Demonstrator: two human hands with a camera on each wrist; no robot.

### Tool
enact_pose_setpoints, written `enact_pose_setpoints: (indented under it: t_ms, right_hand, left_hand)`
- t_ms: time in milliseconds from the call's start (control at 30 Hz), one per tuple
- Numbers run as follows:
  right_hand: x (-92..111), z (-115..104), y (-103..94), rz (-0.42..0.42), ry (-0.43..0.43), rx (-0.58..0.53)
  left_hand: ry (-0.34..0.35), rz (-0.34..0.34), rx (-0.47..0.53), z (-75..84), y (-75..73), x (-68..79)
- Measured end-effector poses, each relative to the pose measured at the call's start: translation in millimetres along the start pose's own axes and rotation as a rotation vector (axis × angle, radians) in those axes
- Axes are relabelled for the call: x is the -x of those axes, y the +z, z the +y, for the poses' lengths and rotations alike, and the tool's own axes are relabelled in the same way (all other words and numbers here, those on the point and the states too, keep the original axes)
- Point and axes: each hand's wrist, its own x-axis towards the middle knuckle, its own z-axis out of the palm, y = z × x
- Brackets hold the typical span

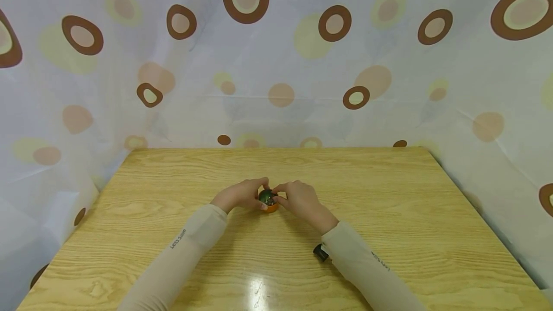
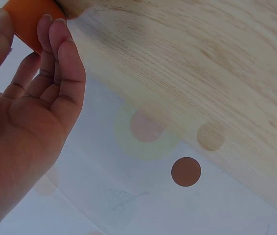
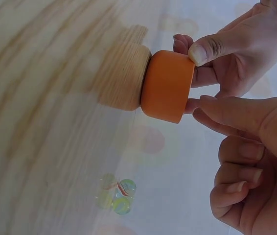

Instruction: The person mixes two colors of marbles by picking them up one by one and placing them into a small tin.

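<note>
A small orange cup (image 3: 168,85) stands on the wooden table, with shiny green and dark contents (image 1: 268,197) showing inside it in the head view. My left hand (image 1: 248,194) holds the cup from the left, its thumb on the near rim and its fingers at the far side. From the right, my right hand (image 1: 301,201) reaches to the cup's mouth with thumb and index finger close together at the rim. Its other fingers curl toward the palm in the right wrist view. I cannot tell whether its fingertips pinch anything.
Several clear glass marbles (image 3: 121,196) with coloured swirls show apart from the cup in the right wrist view. A small black object (image 1: 320,252) is beside the right sleeve (image 1: 350,248). Behind the wooden table (image 1: 389,196) hangs a spotted white curtain (image 1: 276,61).
</note>
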Motion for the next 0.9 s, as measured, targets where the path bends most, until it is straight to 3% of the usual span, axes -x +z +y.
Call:
enact_pose_setpoints:
  t_ms: [467, 900]
  right_hand:
    - [2, 0, -15.0, 0.017, 0.033, 0.009]
    - [3, 16, -34.1, 0.025, 0.067, -0.044]
  left_hand:
    - [-0.01, -0.001, -0.01, 0.3, 0.7, 1.0]
    - [0.003, 0.006, -0.025, -1.9, 0.7, -1.1]
